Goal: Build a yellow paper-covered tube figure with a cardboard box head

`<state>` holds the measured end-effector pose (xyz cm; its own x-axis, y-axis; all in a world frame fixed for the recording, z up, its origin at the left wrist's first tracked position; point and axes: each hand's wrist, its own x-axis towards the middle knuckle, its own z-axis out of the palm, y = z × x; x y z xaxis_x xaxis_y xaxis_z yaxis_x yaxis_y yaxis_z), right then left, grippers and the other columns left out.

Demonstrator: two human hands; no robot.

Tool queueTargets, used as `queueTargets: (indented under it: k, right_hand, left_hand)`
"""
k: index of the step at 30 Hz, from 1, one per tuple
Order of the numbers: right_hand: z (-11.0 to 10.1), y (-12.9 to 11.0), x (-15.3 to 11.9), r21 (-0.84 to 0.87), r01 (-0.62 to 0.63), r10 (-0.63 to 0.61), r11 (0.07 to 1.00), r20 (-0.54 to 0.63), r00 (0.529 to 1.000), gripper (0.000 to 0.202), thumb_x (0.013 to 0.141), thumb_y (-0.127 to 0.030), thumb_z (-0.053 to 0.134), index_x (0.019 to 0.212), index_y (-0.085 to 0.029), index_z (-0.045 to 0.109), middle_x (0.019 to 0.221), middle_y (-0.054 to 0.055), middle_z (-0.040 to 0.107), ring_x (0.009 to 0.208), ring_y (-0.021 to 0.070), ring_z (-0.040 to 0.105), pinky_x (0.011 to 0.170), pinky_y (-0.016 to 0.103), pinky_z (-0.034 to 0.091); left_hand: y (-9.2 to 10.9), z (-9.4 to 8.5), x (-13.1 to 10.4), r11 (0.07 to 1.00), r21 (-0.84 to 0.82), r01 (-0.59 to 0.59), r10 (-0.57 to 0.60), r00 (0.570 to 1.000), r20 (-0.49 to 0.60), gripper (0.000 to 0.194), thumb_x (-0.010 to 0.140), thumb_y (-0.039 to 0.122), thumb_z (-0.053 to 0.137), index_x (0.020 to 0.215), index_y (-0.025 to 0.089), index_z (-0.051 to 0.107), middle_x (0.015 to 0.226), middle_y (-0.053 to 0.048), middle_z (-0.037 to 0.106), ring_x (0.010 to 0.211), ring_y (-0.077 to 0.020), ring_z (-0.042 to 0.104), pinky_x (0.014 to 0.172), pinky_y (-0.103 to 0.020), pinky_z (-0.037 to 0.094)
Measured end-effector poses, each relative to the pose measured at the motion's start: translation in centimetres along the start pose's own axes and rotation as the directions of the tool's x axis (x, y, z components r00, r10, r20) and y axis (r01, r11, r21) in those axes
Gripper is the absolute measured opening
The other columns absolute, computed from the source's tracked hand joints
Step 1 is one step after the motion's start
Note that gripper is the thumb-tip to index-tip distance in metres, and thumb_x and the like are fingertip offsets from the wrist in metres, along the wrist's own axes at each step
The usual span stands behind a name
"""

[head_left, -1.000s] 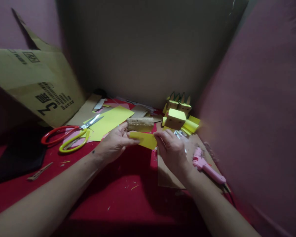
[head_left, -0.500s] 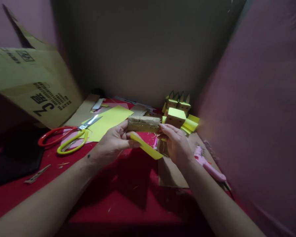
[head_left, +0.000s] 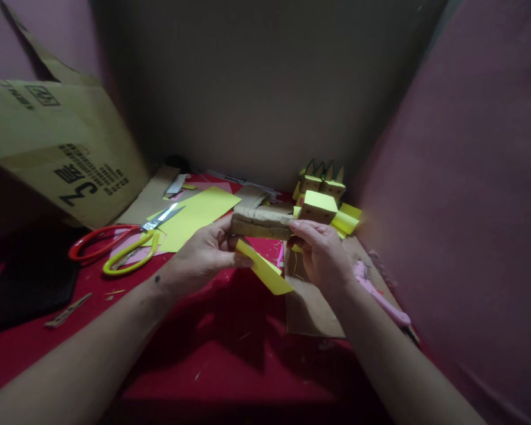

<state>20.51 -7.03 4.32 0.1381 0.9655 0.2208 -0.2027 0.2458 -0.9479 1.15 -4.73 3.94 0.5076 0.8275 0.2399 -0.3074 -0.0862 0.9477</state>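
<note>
Card piece (head_left: 262, 224) is mid-view, held up above the table, lying roughly 9 to 3 o'clock. Left hand (head_left: 203, 254): fingers closed around its 9 o'clock end, thumb also pinning a yellow strip (head_left: 265, 270), free end drooping toward 5. Right hand (head_left: 323, 248): thumb and fingertips pinching the 3 o'clock end; lower fingers curled, contact underneath can't be told.

Handling, judged: piece likely light, fairly stiff lengthwise, but would crush if squeezed mid-span; matte, so not slippery. Long seam looks rough, could split; best hold is at both ends, light pinch. Strip looks thin, bendy, creases easily; take it by an edge or corner.

Writing: box (head_left: 66, 153) at 10 o'clock has big dark "3层", tilted, plus small print lines too small to read and a framed mark near its top edge. No brand legible. Scissors (head_left: 149, 225) at 9 and glue gun (head_left: 383, 298) at 4, partly behind the right forearm: no readable label.
</note>
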Motion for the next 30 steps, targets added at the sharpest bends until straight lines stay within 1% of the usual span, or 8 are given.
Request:
queueTargets:
  k: [5,9,11,14,17,21,25,30]
  right_hand:
    - [0.1,0.2,0.2,0.070,-0.120,0.119,0.990,0.028,0.993,0.017,0.061,-0.031,0.079,0.062,-0.015,0.071,0.060,0.002,0.064,0.056,0.0127,0.053,0.051,0.026,0.043]
    - [-0.1,1.1,0.5,0.195,-0.179,0.190,0.964,-0.036,0.981,0.016,0.056,-0.027,0.078,0.064,-0.015,0.070,0.064,0.002,0.066,0.061,0.0141,0.058,0.054,0.026,0.046]
    - [0.0,1.5,0.5,0.225,-0.163,0.174,0.961,-0.030,0.984,0.015,0.059,-0.027,0.075,0.069,-0.016,0.072,0.068,0.003,0.069,0.064,0.0150,0.060,0.057,0.027,0.047]
    - [0.1,1.9,0.3,0.215,-0.140,0.146,0.967,-0.014,0.989,0.014,0.063,-0.028,0.072,0.072,-0.018,0.072,0.070,0.004,0.070,0.067,0.0169,0.062,0.062,0.030,0.050]
    - [0.2,1.9,0.0,0.160,-0.148,0.148,0.976,0.010,0.989,0.013,0.065,-0.029,0.070,0.072,-0.019,0.072,0.072,0.005,0.071,0.069,0.0184,0.062,0.067,0.033,0.051]
    - [-0.1,1.8,-0.1,0.090,-0.138,0.134,0.986,0.053,0.990,0.014,0.070,-0.031,0.067,0.075,-0.019,0.073,0.079,0.008,0.072,0.074,0.0208,0.063,0.063,0.033,0.050]
    - [0.0,1.6,-0.4,0.119,-0.148,0.145,0.982,0.035,0.989,0.012,0.066,-0.031,0.069,0.071,-0.020,0.073,0.077,0.006,0.072,0.072,0.0201,0.062,0.064,0.032,0.049]
    - [0.6,1.4,-0.8,0.192,-0.156,0.149,0.969,0.053,0.987,0.017,0.065,-0.035,0.070,0.076,-0.023,0.077,0.078,0.003,0.076,0.077,0.0199,0.066,0.070,0.032,0.050]
  left_hand:
    - [0.0,0.0,0.0,0.999,-0.029,0.045,-0.046,0.998,-0.034,0.048,0.062,0.002,0.080,0.107,0.018,0.070,0.078,-0.002,0.073,0.069,-0.0135,0.067,0.065,-0.017,0.056]
    - [-0.1,-0.2,0.3,0.994,-0.112,0.004,-0.023,0.986,-0.164,0.066,0.058,-0.002,0.080,0.118,0.021,0.064,0.103,-0.005,0.073,0.080,-0.0157,0.070,0.073,-0.021,0.059]
    - [-0.2,-0.3,0.4,0.991,-0.132,-0.027,-0.001,0.978,-0.208,0.066,0.057,-0.002,0.081,0.117,0.021,0.064,0.110,-0.006,0.071,0.084,-0.0165,0.070,0.073,-0.021,0.060]
    - [-0.4,-0.4,0.5,0.992,-0.117,-0.051,0.021,0.970,-0.241,0.063,0.058,-0.001,0.081,0.115,0.020,0.064,0.108,-0.006,0.071,0.086,-0.0170,0.070,0.072,-0.021,0.060]
    - [-0.6,-0.3,0.5,0.997,-0.072,-0.029,0.010,0.967,-0.255,0.065,0.058,0.001,0.082,0.118,0.019,0.064,0.111,-0.007,0.071,0.093,-0.0190,0.070,0.076,-0.021,0.060]
    - [-0.8,-0.5,0.6,0.999,-0.032,0.002,-0.011,0.955,-0.296,0.068,0.055,0.003,0.084,0.118,0.017,0.064,0.118,-0.009,0.068,0.099,-0.0203,0.068,0.078,-0.021,0.059]
    - [-1.1,-0.9,0.8,1.000,0.012,0.021,-0.015,0.942,-0.334,0.069,0.052,0.006,0.087,0.117,0.014,0.065,0.114,-0.008,0.070,0.099,-0.0188,0.067,0.080,-0.020,0.058]
    - [-1.3,-0.8,0.8,0.997,0.060,0.053,-0.028,0.934,-0.357,0.065,0.050,0.010,0.088,0.111,0.014,0.066,0.102,-0.005,0.074,0.094,-0.0175,0.069,0.080,-0.021,0.057]
